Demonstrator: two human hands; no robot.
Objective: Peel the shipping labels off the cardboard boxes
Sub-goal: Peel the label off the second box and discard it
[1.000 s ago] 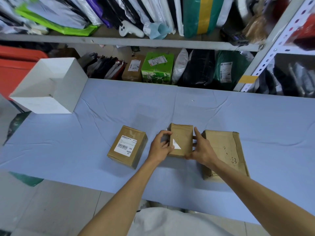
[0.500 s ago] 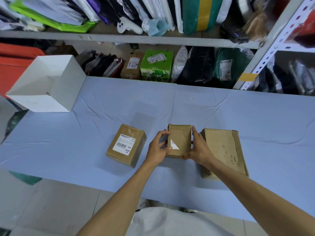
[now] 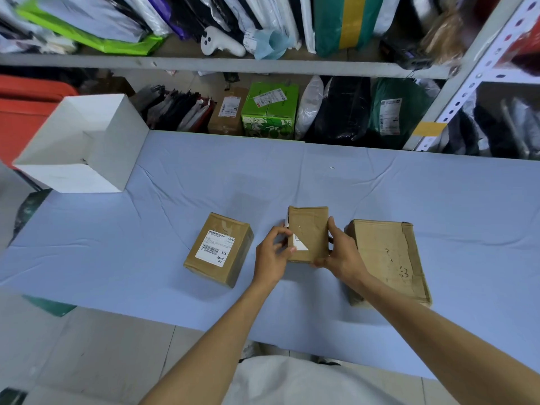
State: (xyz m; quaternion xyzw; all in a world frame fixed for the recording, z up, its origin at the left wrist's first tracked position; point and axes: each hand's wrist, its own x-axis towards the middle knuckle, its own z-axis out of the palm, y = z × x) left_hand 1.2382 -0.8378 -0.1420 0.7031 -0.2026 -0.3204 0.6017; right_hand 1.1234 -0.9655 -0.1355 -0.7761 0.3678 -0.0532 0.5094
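At the far left corner of the blue-clothed counter [image 3: 175, 217] sits a white open-topped cardboard bin [image 3: 87, 147]. Nearer the front edge lies a brown cardboard box [image 3: 230, 267], its white barcode label [image 3: 214, 248] whole and untouched. Next comes the left hand [image 3: 271, 255], whose thumb and forefinger seem to pinch the loose edge of the torn white label [image 3: 300, 243] on the small brown cardboard box [image 3: 309, 226] at mid-counter. Since a second ago that box has tipped up slightly, yet the same white triangle remains, so the peel is under way but unfinished. The right hand [image 3: 342, 252] has its fingers curled round the box's right side. Just right lies a larger creased brown cardboard box [image 3: 385, 258] with no label showing on top.
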